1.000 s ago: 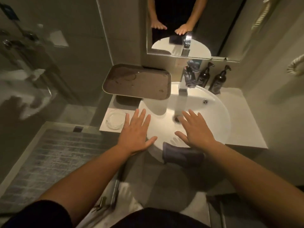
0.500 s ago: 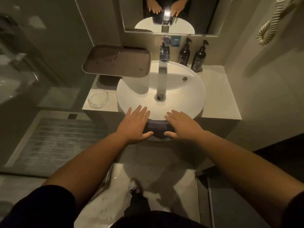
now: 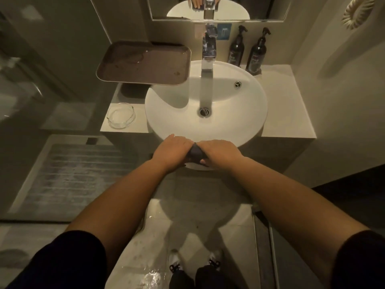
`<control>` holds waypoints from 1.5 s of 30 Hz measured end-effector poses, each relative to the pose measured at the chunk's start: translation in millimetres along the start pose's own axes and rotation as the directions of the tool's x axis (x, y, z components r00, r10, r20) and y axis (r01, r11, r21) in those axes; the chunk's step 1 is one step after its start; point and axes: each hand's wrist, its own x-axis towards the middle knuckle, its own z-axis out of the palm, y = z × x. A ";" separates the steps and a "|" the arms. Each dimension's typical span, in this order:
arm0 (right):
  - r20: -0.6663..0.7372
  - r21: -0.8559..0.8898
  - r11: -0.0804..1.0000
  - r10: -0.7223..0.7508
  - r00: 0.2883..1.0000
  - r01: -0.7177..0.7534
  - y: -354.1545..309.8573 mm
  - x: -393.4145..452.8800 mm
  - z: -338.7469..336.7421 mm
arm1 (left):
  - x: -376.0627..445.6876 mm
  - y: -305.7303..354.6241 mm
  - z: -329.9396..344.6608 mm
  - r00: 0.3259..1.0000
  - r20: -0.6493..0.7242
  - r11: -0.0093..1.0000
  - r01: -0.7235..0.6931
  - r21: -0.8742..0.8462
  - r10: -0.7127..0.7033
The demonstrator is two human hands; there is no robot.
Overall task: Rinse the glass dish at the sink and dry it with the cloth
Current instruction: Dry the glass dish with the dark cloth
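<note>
My fingers [image 3: 183, 142] on both sides are curled down over the dark cloth [image 3: 195, 154] at the near rim of the white sink [image 3: 229, 126]; my left hand [image 3: 169, 152] and my right hand [image 3: 221, 152] press in from either side, so only a bunched strip of the cloth shows between them. Both hands lie knuckles up, thumbs tucked low beneath, and the cloth is gripped by each. My forearms run straight forward from the bottom corners and converge at the rim, bare up to the dark sleeves at my shoulders. The glass dish [image 3: 121, 116] sits untouched on the pale tabletop [image 3: 287, 117], just beside the sink's left side and well apart from my hands. Above it a brown tray [image 3: 143, 63] juts out over the tabletop. The chrome tap [image 3: 207, 67] reaches out over the basin toward the drain [image 3: 203, 112]. Two dark pump bottles [image 3: 245, 51] stand at the back right against the wall, below the mirror [image 3: 260, 9]. My shoes [image 3: 194, 265] show on the wet floor below.
</note>
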 end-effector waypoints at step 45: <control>0.100 0.722 0.646 0.258 0.961 -0.249 -128.7 230.1 -86.6 | -62.5 -227.8 32.2 0.468 0.238 0.118 0.612 -0.782 -0.851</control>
